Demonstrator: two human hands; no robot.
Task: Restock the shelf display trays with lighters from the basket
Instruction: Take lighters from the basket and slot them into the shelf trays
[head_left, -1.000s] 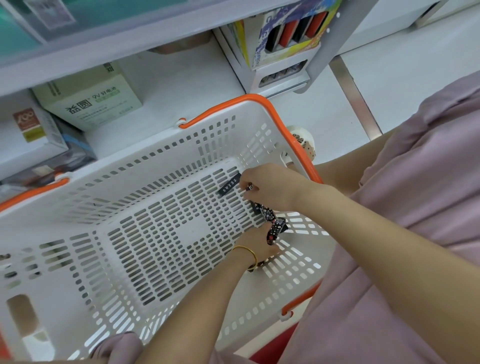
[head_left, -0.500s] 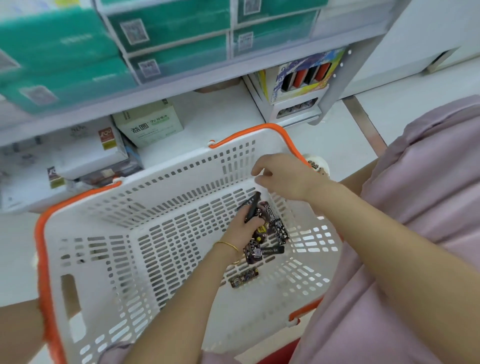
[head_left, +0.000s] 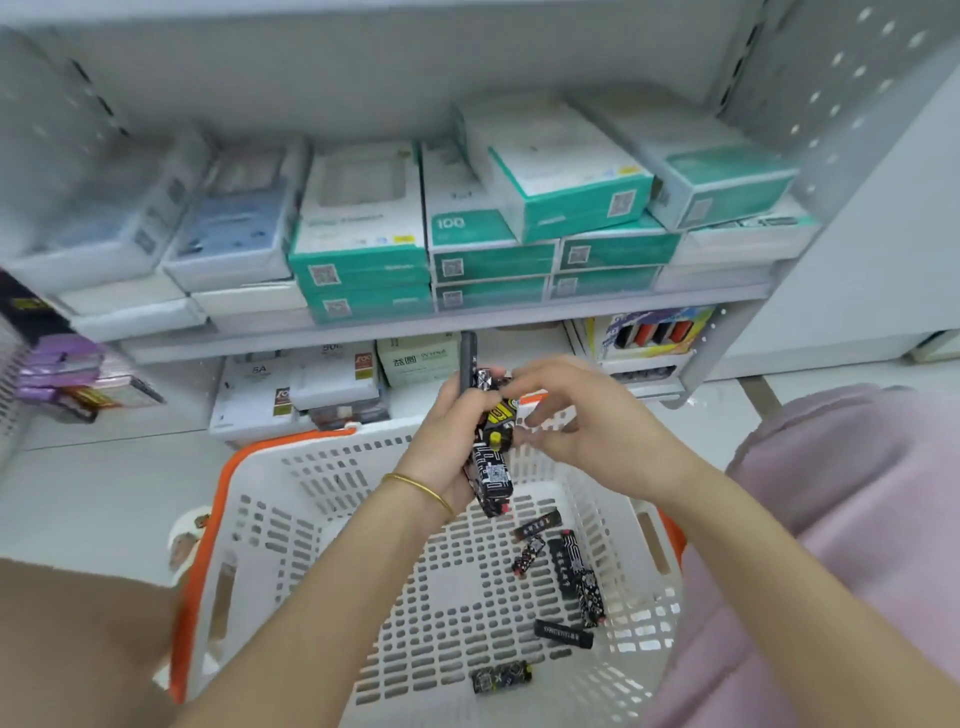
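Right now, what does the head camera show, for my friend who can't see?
A left hand grips a bundle of black patterned lighters above a white plastic basket with orange rim; the right hand touches the bundle. Loose lighters lie inside.

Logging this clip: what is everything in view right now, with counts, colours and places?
Basket: one, white with orange rim, in front of the shelves.
Loose lighters: about six, mostly black patterned, on the basket floor, right side.
Lighter bundle: one handful, black patterned, count unclear, above the basket.
Boxes: many, teal and white, stacked on the upper shelf.
Display box: one, colourful, lower shelf, right.
Bangle: one, gold, left wrist.
Left hand: grips the bundle.
Right hand: fingers curled at the bundle's top; grip unclear.
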